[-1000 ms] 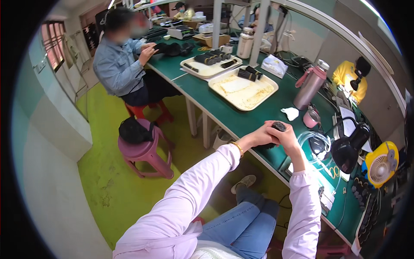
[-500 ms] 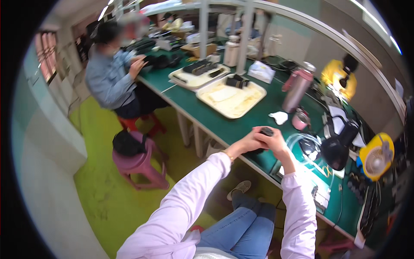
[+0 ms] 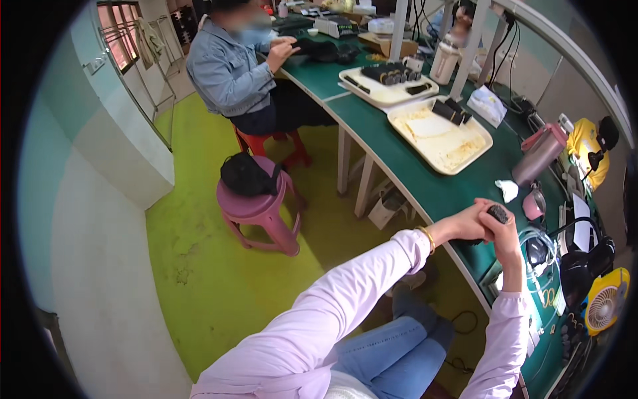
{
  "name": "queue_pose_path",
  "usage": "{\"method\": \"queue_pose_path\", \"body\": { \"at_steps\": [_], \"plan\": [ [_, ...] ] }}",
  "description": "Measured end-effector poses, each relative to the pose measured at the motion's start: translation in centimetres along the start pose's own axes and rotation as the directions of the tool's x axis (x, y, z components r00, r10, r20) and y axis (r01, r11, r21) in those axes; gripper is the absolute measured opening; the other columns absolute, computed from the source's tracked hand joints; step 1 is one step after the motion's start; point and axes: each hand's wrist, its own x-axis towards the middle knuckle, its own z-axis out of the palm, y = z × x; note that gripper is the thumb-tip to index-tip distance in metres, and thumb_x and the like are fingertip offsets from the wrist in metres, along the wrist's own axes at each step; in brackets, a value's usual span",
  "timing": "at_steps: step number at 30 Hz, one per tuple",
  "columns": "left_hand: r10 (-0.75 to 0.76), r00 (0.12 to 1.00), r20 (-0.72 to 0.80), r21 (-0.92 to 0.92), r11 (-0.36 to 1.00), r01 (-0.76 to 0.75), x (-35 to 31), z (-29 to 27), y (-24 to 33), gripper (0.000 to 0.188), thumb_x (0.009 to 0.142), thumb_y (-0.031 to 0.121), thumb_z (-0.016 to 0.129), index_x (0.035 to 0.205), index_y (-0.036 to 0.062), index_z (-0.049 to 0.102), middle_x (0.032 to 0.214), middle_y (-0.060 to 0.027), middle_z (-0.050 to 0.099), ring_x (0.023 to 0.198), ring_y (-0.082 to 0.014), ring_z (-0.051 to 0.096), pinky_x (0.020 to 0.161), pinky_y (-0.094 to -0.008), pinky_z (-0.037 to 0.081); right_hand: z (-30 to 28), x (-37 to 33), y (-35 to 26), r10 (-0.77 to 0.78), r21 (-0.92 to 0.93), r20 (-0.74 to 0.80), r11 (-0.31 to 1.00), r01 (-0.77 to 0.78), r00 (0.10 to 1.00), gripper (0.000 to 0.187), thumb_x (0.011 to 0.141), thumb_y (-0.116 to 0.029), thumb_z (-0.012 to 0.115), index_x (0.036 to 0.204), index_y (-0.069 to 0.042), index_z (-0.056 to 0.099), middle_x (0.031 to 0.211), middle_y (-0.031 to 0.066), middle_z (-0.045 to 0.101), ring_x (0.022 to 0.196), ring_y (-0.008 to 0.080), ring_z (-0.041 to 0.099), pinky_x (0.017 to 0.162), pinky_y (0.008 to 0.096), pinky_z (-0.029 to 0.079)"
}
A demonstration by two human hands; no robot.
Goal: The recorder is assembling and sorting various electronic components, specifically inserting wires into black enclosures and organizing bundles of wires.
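My left hand (image 3: pixel 467 223) and my right hand (image 3: pixel 505 237) are pressed together over the table's front edge. Both are closed around a dark, roughly cylindrical piece (image 3: pixel 497 213). Its textured black end pokes out above my fingers, and a little more black shows beneath my left hand. My fingers cover the rest, so its exact kind cannot be made out. Just beyond my hands lie a crumpled white tissue (image 3: pixel 507 191) and a pink cup (image 3: pixel 533 203).
Two cream trays, a near one (image 3: pixel 425 149) and a far one (image 3: pixel 372 96), carry black pieces. A steel bottle (image 3: pixel 541 154), black lamp (image 3: pixel 585 266) and yellow fan (image 3: pixel 606 302) stand right. A co-worker (image 3: pixel 229 70) sits far left, near a pink stool (image 3: pixel 266 209) with a black bag.
The view has swung to the left, so the table, trays and stool sit farther right in the picture. Both my hands stay clasped around the dark piece.
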Motion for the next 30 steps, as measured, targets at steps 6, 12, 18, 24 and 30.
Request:
{"method": "queue_pose_path", "body": {
  "at_steps": [6,12,18,24,30],
  "plan": [
    [-0.015,0.998,0.056,0.003,1.000,0.015,0.17,-0.10,0.93,0.031,0.059,-0.007,0.059,0.088,0.0000,0.050,0.070,-0.0054,0.054,0.062,-0.0121,0.052,0.053,-0.0248,0.045,-0.44,0.47,-0.48,-0.030,-0.020,0.023,0.999,0.031,0.999,0.013,0.072,-0.010,0.058,0.082,-0.001,0.059,0.092,0.0042,0.057,0.056,0.0047,0.047,0.040,0.0183,0.033],
    [-0.028,0.999,0.046,-0.035,0.999,0.030,-0.09,0.08,0.90,0.033,0.059,-0.007,0.059,0.090,0.0003,0.049,0.071,-0.0057,0.053,0.061,-0.0121,0.052,0.053,-0.0251,0.044,-0.28,0.43,-0.20,-0.019,-0.021,0.037,1.000,0.020,0.999,0.011,0.072,-0.010,0.059,0.079,-0.002,0.058,0.098,0.0053,0.056,0.057,0.0050,0.047,0.040,0.0186,0.033],
    [-0.015,0.999,0.038,0.004,1.000,0.015,-0.19,0.21,0.61,0.034,0.060,-0.007,0.059,0.091,0.0004,0.049,0.072,-0.0058,0.053,0.061,-0.0121,0.052,0.053,-0.0253,0.044,-0.45,0.20,-0.40,0.005,-0.033,0.029,0.999,-0.004,1.000,0.019,0.072,-0.011,0.059,0.090,-0.002,0.059,0.080,0.0008,0.057,0.057,0.0043,0.047,0.040,0.0187,0.033],
    [-0.013,1.000,0.017,0.035,0.999,0.012,0.35,-0.10,0.20,0.034,0.060,-0.008,0.059,0.091,0.0008,0.048,0.072,-0.0049,0.053,0.062,-0.0120,0.052,0.054,-0.0255,0.045,-0.53,0.54,-0.27,-0.023,-0.015,0.013,1.000,0.023,1.000,0.025,0.073,-0.012,0.060,0.096,-0.003,0.059,0.071,-0.0022,0.055,0.055,0.0036,0.046,0.040,0.0186,0.033],
    [-0.091,0.996,-0.013,0.003,0.996,0.091,-0.44,0.23,0.99,0.034,0.059,-0.007,0.060,0.090,0.0005,0.048,0.071,-0.0044,0.054,0.062,-0.0113,0.052,0.054,-0.0253,0.045,-0.32,0.60,0.23,0.015,-0.010,0.023,1.000,-0.015,1.000,0.026,0.072,-0.013,0.061,0.096,-0.003,0.059,0.070,-0.0026,0.055,0.054,0.0032,0.045,0.040,0.0182,0.032]
  ]
}}
